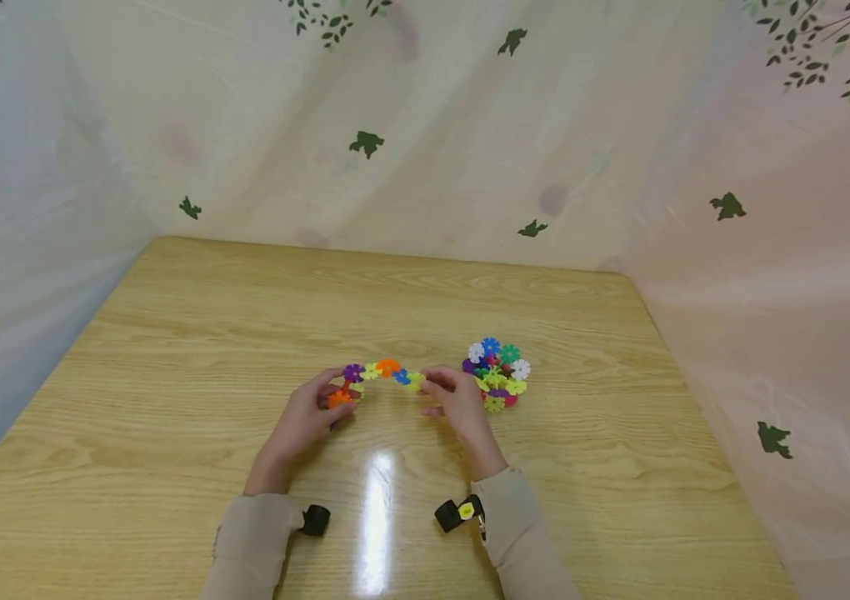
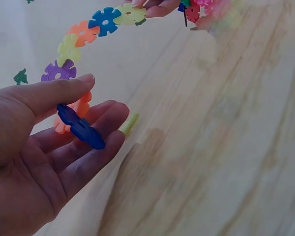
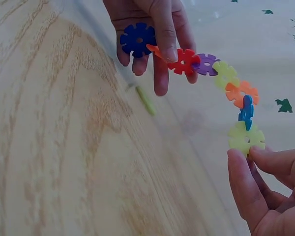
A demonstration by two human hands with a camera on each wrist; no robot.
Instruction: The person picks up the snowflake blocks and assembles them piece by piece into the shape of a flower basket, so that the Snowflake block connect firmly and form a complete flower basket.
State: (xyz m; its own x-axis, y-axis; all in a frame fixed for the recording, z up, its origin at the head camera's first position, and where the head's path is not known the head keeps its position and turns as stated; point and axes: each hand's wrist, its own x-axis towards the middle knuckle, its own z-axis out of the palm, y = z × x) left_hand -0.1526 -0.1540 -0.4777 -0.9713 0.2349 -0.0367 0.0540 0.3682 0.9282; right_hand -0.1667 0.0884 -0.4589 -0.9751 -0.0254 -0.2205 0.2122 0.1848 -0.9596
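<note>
While both hands hover just above the table (image 1: pixel 170 333), a curved chain (image 1: pixel 383 371) of interlocking plastic snowflake discs arcs between them, off the wood. From the left end, as the right wrist view shows it, the chain runs dark blue, orange, red, purple, yellow-green, orange, blue and yellow-green. The left hand (image 1: pixel 312 412) pinches its end, the thumb pressed on top near the red disc and the fingers curled underneath, the dark blue disc (image 2: pixel 81 127) lying edge-on against those fingers. The right hand (image 1: pixel 458 400) pinches the other end, thumb and forefinger closed on the last yellow-green disc (image 3: pixel 246 137). Just beside the right hand, on its outer side, a cluster (image 1: pixel 498 375) of the same discs stands on the table: white, blue, green, yellow, pink and purple pieces locked into a rounded clump. It touches neither hand as far as the head view shows. No container shows in any view; the discs are either in the chain or in the cluster. Both sleeves are beige, with a black wrist camera (image 1: pixel 315 519) strapped at each cuff. Pale sheeting printed with green birds and leaves hangs around the table on three sides.
</note>
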